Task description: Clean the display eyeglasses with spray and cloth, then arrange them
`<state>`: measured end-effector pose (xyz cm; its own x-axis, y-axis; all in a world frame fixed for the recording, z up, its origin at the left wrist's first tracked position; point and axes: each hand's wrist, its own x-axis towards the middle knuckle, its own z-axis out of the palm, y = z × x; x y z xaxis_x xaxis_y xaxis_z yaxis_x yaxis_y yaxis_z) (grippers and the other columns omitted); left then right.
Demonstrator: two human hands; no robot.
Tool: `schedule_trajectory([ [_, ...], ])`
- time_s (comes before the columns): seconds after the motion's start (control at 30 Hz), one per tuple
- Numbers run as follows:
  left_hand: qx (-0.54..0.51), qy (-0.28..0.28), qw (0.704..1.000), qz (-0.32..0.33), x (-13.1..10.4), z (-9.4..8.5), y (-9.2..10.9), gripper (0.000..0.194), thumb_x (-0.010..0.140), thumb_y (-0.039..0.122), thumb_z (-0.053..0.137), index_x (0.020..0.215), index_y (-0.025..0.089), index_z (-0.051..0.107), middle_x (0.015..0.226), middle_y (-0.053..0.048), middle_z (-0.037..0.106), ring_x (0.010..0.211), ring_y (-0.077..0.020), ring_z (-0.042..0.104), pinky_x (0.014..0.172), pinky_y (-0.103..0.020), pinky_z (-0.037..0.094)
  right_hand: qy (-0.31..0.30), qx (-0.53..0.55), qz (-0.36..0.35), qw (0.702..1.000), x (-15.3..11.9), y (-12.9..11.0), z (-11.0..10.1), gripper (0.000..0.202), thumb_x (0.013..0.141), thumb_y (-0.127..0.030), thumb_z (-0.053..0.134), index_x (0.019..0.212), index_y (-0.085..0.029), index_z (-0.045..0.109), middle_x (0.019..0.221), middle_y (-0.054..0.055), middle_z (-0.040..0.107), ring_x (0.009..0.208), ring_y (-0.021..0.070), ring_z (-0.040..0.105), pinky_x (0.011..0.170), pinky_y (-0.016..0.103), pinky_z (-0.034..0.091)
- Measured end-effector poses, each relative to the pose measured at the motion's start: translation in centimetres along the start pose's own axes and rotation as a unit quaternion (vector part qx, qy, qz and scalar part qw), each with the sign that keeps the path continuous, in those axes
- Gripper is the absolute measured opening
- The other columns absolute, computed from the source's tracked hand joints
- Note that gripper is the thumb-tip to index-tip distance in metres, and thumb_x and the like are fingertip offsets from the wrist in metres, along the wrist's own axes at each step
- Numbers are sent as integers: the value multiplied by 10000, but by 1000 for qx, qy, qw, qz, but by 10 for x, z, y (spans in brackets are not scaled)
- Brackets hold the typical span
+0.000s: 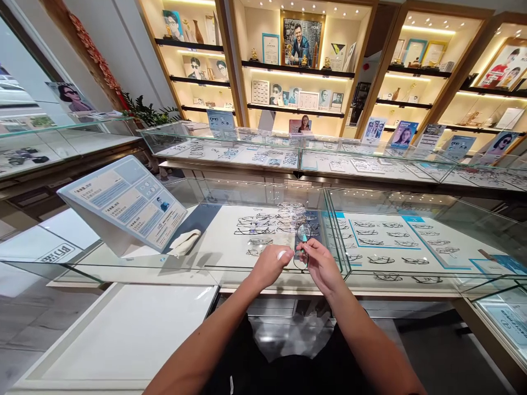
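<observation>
Over the glass counter, my right hand [324,266] pinches a pair of eyeglasses [303,233] with thin dark rims and round lenses. The glasses are turned on end, one lens above the other, and a small teal mark shows on the upper lens. My left hand [269,267] is closed beside the lower lens, its thumb close to the frame. A small white thing [281,254] shows at its fingers; its kind I cannot make out. A crumpled cream cloth [185,242] lies on the glass farther left.
Rows of eyeglasses [255,224] lie inside the glass showcase [214,274] beneath my hands. A folded sign [127,203] stands on it at left. An open white drawer [123,334] juts out at lower left. More showcases [230,153] and lit shelves [298,70] line the back.
</observation>
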<state>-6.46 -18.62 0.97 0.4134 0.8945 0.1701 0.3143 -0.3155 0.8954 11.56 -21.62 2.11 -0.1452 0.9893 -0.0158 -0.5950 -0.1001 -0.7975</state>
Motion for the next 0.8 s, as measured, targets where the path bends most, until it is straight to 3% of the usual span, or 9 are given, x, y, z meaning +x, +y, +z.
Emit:
schedule_trajectory([
  [0.2, 30, -15, 999, -2, -6, 7, 1, 662, 915, 783, 427, 591, 215, 322, 571, 39, 275, 573, -127, 255, 586, -317, 165, -2, 7, 2, 1000, 4, 0, 3, 325, 725, -418, 950, 772, -206, 708, 908, 25, 737, 768, 139, 548, 736, 284, 426],
  [0.4, -27, 42, 999, 5, -1, -10, -16, 581, 937, 739, 478, 683, 217, 459, 616, 24, 448, 593, -154, 405, 605, -297, 319, 5, 16, 8, 1000, 2, -3, 2, 337, 706, -408, 963, 778, -212, 699, 904, 28, 751, 775, 145, 563, 730, 280, 433],
  [0.53, -27, 143, 989, 2, 6, -40, -45, 403, 971, 596, 495, 849, 216, 546, 764, -9, 580, 742, -199, 566, 745, -321, 454, 9, 19, 7, 1000, 0, -6, -3, 339, 710, -405, 966, 765, -221, 686, 904, 20, 747, 787, 144, 558, 739, 273, 443],
  [0.63, 31, 240, 969, -40, 10, -71, -80, 215, 923, 435, 558, 991, 231, 554, 927, -25, 640, 857, -214, 611, 817, -330, 487, 20, 19, 8, 1000, -2, -9, -8, 326, 714, -392, 967, 770, -228, 691, 914, 13, 745, 797, 145, 565, 750, 272, 454],
  [0.73, 88, 335, 932, -103, 9, -104, -119, 250, 854, 312, 536, 1092, 239, 509, 1084, -59, 660, 986, -238, 642, 919, -369, 513, 24, 21, 10, 999, -5, -10, -13, 303, 724, -384, 963, 781, -228, 709, 929, 12, 740, 802, 142, 567, 765, 267, 462],
  [0.8, 111, 378, 909, -133, 4, -124, -141, 270, 854, 313, 528, 1107, 232, 482, 1134, -97, 643, 1051, -271, 632, 983, -425, 501, 27, 24, 11, 999, -7, -9, -16, 294, 728, -379, 961, 781, -231, 713, 927, 14, 739, 814, 147, 573, 781, 269, 467],
])
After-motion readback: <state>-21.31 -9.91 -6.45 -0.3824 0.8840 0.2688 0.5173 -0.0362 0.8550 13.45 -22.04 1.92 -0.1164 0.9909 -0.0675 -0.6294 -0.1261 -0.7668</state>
